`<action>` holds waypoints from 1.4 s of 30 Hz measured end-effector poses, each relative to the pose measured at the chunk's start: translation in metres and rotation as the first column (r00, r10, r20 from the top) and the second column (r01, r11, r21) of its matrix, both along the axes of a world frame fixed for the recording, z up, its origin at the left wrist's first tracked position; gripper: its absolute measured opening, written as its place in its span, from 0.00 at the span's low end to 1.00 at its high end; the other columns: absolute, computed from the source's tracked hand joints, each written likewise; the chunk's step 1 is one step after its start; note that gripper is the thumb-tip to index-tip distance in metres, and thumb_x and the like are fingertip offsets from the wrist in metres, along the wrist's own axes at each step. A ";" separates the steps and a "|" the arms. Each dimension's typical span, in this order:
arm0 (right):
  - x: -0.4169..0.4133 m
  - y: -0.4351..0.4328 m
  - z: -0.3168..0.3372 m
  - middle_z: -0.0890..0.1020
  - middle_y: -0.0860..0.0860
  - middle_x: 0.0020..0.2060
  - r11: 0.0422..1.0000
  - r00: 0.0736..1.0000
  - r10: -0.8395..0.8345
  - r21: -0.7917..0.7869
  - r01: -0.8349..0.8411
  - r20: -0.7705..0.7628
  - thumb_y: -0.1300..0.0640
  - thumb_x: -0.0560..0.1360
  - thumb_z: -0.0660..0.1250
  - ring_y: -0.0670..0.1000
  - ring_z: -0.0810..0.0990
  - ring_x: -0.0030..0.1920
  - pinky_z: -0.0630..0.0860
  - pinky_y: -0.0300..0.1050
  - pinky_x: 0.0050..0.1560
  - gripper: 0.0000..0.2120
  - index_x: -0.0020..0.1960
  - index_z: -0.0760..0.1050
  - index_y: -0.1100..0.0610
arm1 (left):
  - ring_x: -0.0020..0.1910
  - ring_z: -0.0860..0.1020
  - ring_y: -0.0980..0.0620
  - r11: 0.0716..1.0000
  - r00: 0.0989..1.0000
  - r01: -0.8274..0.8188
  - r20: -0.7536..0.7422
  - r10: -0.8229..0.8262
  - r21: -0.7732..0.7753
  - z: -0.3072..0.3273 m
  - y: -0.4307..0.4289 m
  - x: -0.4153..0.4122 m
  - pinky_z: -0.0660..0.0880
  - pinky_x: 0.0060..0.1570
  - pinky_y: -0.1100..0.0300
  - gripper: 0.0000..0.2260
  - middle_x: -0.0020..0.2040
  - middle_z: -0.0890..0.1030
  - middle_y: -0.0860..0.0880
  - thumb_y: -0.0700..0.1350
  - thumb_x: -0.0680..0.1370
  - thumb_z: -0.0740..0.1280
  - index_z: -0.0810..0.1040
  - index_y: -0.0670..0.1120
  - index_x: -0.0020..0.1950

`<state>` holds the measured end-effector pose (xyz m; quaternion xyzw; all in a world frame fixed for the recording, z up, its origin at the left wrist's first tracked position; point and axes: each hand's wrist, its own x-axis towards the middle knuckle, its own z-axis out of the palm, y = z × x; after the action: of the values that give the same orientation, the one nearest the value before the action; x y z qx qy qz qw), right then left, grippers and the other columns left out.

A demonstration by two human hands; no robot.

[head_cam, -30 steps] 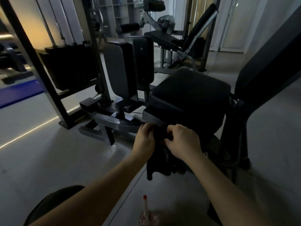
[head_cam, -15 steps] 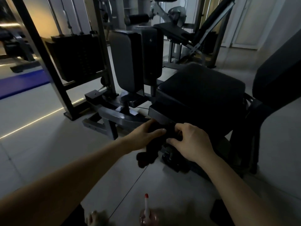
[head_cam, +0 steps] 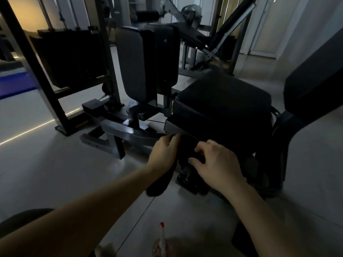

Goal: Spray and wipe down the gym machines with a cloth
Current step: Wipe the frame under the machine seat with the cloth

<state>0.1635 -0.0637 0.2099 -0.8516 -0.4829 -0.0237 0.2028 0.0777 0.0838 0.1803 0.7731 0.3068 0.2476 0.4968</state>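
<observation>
A dark cloth (head_cam: 159, 182) hangs below the front edge of the black padded seat (head_cam: 222, 101) of a gym machine. My left hand (head_cam: 164, 153) grips the cloth's upper left part against the seat's front frame. My right hand (head_cam: 217, 164) holds the cloth's right part, fingers curled over it. A loose end of the cloth dangles toward the floor. The spray bottle (head_cam: 161, 240), with a red-tipped nozzle, stands on the floor at the bottom centre, near my body.
An upright leg pad (head_cam: 135, 62) and the grey base frame (head_cam: 118, 134) stand left of the seat. A weight stack (head_cam: 68, 56) is at the far left, the backrest (head_cam: 315, 80) at right, another machine (head_cam: 213, 38) behind. Pale tiled floor lies around.
My left hand has closed on the cloth again near the seat's front edge, and the cloth's loose end now hangs lower to the left. The camera has moved closer to the seat.
</observation>
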 end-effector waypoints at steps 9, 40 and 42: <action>0.001 0.001 -0.010 0.74 0.43 0.47 0.999 1.000 -0.018 0.037 0.019 -0.007 0.41 0.76 0.68 0.43 0.73 0.46 0.69 0.39 0.42 0.13 0.55 0.75 0.47 | 0.62 0.70 0.57 0.848 0.980 0.159 0.024 -0.198 0.506 -0.041 -0.015 -0.030 0.74 0.60 0.63 0.17 0.68 0.66 0.53 0.55 0.85 0.55 0.66 0.53 0.72; 0.009 -0.001 -0.018 0.75 0.41 0.48 0.994 0.990 -0.009 0.110 0.025 -0.144 0.40 0.74 0.71 0.43 0.77 0.47 0.77 0.42 0.43 0.14 0.55 0.76 0.46 | 0.47 0.80 0.57 0.997 0.998 -0.052 0.026 0.054 -0.053 -0.010 -0.029 -0.020 0.77 0.47 0.55 0.12 0.50 0.81 0.55 0.55 0.87 0.52 0.71 0.57 0.65; 0.008 -0.001 -0.018 0.75 0.41 0.47 0.992 0.989 -0.008 0.122 0.026 -0.145 0.41 0.74 0.71 0.43 0.77 0.47 0.77 0.43 0.43 0.13 0.53 0.76 0.46 | 0.52 0.78 0.54 0.985 0.998 0.022 -0.067 -0.010 0.173 -0.015 -0.032 -0.027 0.77 0.52 0.53 0.14 0.57 0.78 0.53 0.53 0.86 0.54 0.65 0.59 0.72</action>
<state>0.1720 -0.0645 0.1920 -0.8410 -0.4571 0.0063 0.2892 0.0504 0.0521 0.1658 0.8236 0.2941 0.2437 0.4192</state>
